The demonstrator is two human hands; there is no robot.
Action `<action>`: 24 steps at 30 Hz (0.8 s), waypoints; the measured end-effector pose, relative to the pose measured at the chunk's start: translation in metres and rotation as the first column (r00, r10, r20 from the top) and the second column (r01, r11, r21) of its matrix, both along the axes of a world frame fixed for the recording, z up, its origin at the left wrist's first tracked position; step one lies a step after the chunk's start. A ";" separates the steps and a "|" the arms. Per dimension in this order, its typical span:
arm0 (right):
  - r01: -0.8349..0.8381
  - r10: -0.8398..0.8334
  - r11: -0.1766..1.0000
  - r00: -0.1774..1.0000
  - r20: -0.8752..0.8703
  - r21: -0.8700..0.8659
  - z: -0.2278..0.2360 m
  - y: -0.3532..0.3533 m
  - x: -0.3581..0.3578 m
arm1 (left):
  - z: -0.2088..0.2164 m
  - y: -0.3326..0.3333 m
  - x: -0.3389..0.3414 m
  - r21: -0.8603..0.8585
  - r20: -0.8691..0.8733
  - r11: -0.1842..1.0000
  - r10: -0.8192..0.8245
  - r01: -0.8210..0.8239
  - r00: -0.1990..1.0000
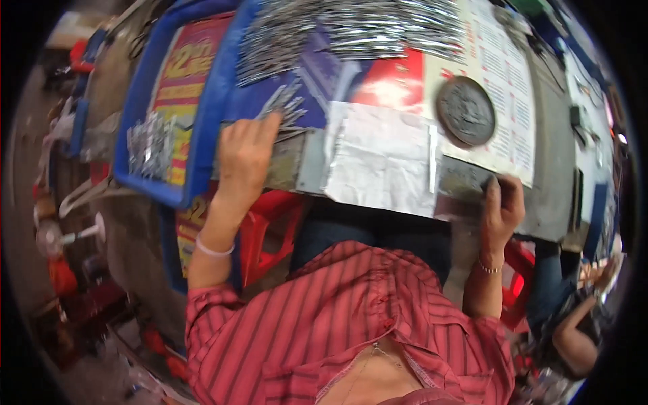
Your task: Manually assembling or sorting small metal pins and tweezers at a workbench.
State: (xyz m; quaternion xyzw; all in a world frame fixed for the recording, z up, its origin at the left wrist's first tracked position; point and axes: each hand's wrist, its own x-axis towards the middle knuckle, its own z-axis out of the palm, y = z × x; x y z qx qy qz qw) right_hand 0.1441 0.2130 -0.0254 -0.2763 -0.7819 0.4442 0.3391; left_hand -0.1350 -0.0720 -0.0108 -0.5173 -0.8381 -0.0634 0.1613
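Observation:
At the table's near left edge, my left hand [244, 152] has its fingers closed at the near ends of a small fanned bunch of thin silver metal rods [289, 106]. To the right, at the near edge, my right hand [505, 206] is closed, thumb and fingers together; whatever they hold, if anything, is too small to make out. Between the hands lies a creased white sheet [378, 158], with a single thin rod [433, 160] along its right side. A round dish [466, 111] of dark grey material sits just beyond my right hand.
A large pile of silver rods [364, 27] covers the table's far side. On the left stands a blue tray [202, 145] with a cluster of metal pieces [152, 145] inside. A red stool [266, 229] is under the table edge. Another person's arm [574, 337] shows at right.

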 end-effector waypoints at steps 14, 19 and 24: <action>-0.274 0.151 0.931 0.889 0.432 0.240 0.030 0.097 -0.073 | 0.006 -0.012 0.022 0.421 0.470 0.884 -0.022 -0.202 0.882; -0.452 0.088 0.806 0.730 0.678 0.383 0.030 0.112 -0.087 | 0.021 -0.017 0.062 0.474 0.873 0.714 -0.307 -0.515 0.378; -0.590 -0.006 0.691 0.573 0.820 0.417 0.038 0.115 -0.113 | 0.022 -0.004 0.092 0.425 0.875 0.744 -0.484 -0.516 0.024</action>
